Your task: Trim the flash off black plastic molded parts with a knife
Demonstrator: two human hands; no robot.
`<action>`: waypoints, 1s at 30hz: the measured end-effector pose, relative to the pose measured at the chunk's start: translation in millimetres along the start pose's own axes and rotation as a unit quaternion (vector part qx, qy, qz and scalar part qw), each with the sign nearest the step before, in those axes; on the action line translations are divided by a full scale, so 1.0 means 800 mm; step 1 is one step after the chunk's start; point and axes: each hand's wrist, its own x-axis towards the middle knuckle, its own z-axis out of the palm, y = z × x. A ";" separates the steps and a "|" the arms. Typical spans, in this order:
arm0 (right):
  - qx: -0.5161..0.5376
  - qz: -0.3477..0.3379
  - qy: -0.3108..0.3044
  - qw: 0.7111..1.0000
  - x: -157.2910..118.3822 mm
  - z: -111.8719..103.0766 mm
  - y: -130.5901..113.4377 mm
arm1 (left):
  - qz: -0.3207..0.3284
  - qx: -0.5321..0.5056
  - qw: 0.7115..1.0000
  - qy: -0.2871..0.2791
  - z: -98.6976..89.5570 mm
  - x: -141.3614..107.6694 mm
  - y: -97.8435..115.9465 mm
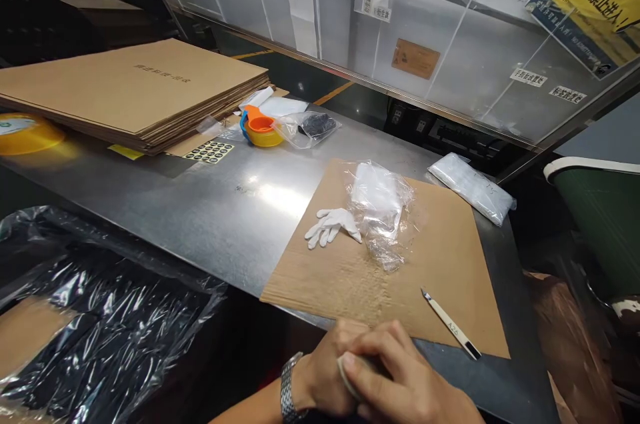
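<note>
At the table's front edge, my left hand [327,367], with a metal-banded watch [290,387] on its wrist, is closed with its fingers curled. My right hand [405,384] presses against it, fingers bent and closed. A thin pale edge [345,374] shows between the hands by the thumb; I cannot make out what it belongs to. Beyond them lies a cardboard sheet [320,284]. On it are a white glove [333,225], a crumpled clear plastic bag [385,237] with white contents, and a slim craft knife [450,324] marked A26.
Flattened cardboard [125,87] is stacked at the left rear. Near it are a tape roll with an orange-blue holder [263,127], a bagged dark item [317,125] and a sticker sheet [210,152]. A white packet [473,187] lies right; a black plastic-lined container [110,317] stands front left.
</note>
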 end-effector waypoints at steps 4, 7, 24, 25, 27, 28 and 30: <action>0.002 0.036 -0.013 0.999 -0.001 -0.003 -0.002 | -0.041 -0.002 0.999 0.014 0.002 0.000 0.002; 0.008 0.045 -0.003 0.999 -0.004 -0.001 0.000 | -0.034 0.012 0.999 -0.007 0.003 0.000 0.003; 0.077 0.066 0.139 0.985 -0.025 0.031 0.014 | -0.119 -0.158 0.978 0.063 0.011 -0.002 -0.003; 0.103 0.097 0.174 0.974 -0.028 0.039 0.016 | -0.130 -0.168 0.974 0.083 0.012 -0.002 -0.005; 0.139 0.149 0.239 0.950 -0.033 0.061 0.020 | -0.147 -0.207 0.960 0.115 0.013 -0.001 -0.009; 0.147 0.166 0.266 0.938 -0.036 0.073 0.022 | -0.151 -0.233 0.953 0.125 0.014 0.000 -0.010; 0.151 0.182 0.305 0.922 -0.040 0.096 0.026 | -0.153 -0.286 0.936 0.138 0.016 0.001 -0.013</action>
